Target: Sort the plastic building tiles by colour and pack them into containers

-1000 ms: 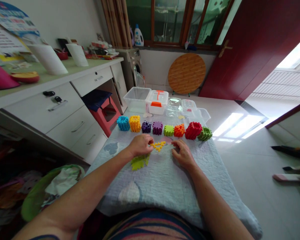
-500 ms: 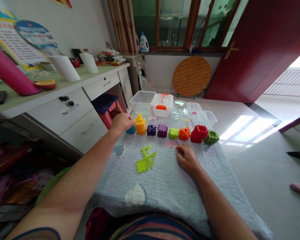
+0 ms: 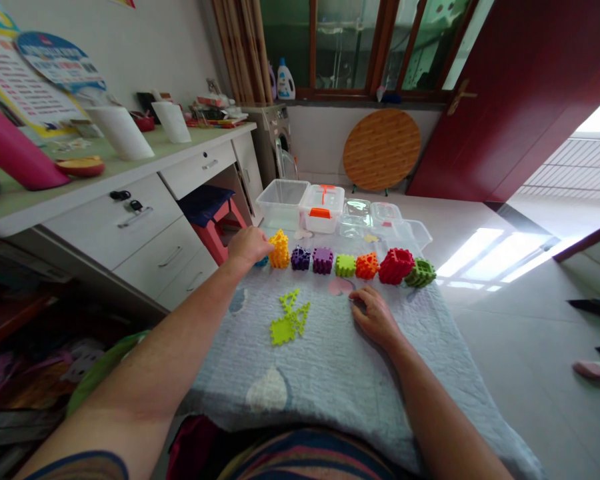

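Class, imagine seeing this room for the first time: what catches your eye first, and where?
The row of bright blocks across the cloth-covered table stands out first, with the left hand at the yellow block near its left end. Flat lime-green pieces lie in front of the row. Behind, at the upper right, is the big dark-red door.

A round wooden tabletop (image 3: pixel 381 149) leans by the wall (image 3: pixel 317 133) near a red door (image 3: pixel 500 100).

blue notched plastic block (image 3: pixel 263 261) mostly hidden behind bare left hand (image 3: pixel 250 245), fingertip contact with tall yellow notched plastic block (image 3: pixel 279 252) unclear, magenta cylinder (image 3: pixel 17 147) cut by left edge, print on round blue-and-white card (image 3: pixel 60 61) too small to read.
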The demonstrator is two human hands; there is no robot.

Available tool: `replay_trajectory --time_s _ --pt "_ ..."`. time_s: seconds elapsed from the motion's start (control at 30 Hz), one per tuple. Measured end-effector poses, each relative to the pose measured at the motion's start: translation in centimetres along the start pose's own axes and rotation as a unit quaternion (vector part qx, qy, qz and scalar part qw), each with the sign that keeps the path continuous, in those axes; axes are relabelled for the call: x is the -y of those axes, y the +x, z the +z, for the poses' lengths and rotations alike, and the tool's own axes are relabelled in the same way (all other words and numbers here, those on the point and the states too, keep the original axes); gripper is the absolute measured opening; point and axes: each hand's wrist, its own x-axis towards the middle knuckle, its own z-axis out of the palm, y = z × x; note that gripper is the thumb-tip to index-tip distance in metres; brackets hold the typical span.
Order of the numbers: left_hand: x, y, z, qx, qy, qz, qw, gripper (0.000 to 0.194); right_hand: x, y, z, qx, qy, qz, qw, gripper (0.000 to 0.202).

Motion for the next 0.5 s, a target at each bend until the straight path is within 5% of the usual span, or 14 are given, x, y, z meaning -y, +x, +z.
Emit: replay_trajectory --time_s 0.17,0.33,0.5 --pt "1.1 -1.0 -0.1 -0.035 -0.026 0.024 0.999 0.025 0.0 0.1 -0.1 0.009 -0.003 -0.003 1.000 0.018" --pt "2.1 -5.4 0.3 -0.087 -0.112 0.094 0.985 0.027 0.0 0.1 -0.2 0.013 -0.006 -0.002 1.000 0.019" --pt "2.8 -11.9 2.7 0.051 -0.154 0.225 0.961 0.033 -0.2 0.1 0.0 0.010 -0.008 -0.002 1.000 0.019"
